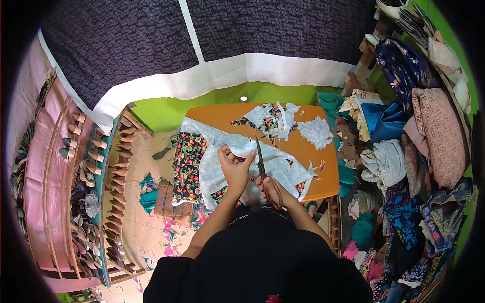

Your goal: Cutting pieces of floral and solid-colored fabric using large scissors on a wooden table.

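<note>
My left hand (234, 162) pinches the edge of a floral fabric (189, 159), lifting part of it above the table. Black with bright flowers on one face, the cloth shows its pale reverse over most of its spread. In my right hand (271, 189) is a pair of dark scissors (260, 159), with the fingers wrapped round the brown handles. Its blades point away from me, just right of my left fingers and beside the raised cloth edge. Whether the blades bite into the cloth is too small to tell.
The cloth lies on an orange table (323, 184), with pale fabric scraps (314, 133) and floral cuttings (275, 121) at its far side. Racks of shoe forms (117, 187) stand left. Folded fabrics (439, 136) pile up on the right. Colourful offcuts (172, 235) litter the floor.
</note>
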A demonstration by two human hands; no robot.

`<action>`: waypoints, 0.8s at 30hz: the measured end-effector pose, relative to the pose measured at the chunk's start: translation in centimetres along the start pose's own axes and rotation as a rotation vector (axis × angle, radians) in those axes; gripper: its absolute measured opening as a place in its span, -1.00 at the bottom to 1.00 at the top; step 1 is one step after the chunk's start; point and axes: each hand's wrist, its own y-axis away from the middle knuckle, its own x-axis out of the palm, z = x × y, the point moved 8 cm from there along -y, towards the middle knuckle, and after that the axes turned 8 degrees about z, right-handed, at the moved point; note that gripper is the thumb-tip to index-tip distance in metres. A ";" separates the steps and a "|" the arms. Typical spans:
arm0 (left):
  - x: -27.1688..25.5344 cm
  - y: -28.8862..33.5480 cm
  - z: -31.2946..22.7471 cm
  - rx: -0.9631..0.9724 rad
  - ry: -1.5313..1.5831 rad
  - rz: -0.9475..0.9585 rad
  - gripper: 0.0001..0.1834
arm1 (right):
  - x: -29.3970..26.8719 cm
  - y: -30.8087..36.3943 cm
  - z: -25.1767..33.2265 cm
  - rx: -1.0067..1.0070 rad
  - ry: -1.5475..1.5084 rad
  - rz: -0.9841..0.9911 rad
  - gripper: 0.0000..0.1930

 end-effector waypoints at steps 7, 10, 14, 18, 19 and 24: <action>-0.2 -0.1 0.2 -0.022 -0.002 -0.010 -0.44 | 0.5 0.2 0.5 0.000 -0.077 0.042 -0.43; -0.3 -0.2 0.5 -0.035 0.014 -0.009 -0.45 | 0.7 0.5 0.7 0.049 -0.166 0.048 -0.42; -0.3 -0.2 0.7 -0.082 0.058 -0.020 -0.44 | 0.2 0.1 -0.3 0.042 -0.133 0.052 -0.39; -0.2 -0.3 1.1 -0.111 0.115 -0.019 -0.44 | -0.4 -0.1 0.0 0.042 -0.007 0.018 -0.28; -0.2 -0.3 1.1 -0.112 0.114 -0.020 -0.44 | -0.4 -0.1 -0.3 0.089 -0.014 0.037 -0.24; -0.1 -0.3 0.9 -0.121 0.103 -0.027 -0.43 | -0.4 0.0 0.3 -0.008 -0.113 0.053 -0.36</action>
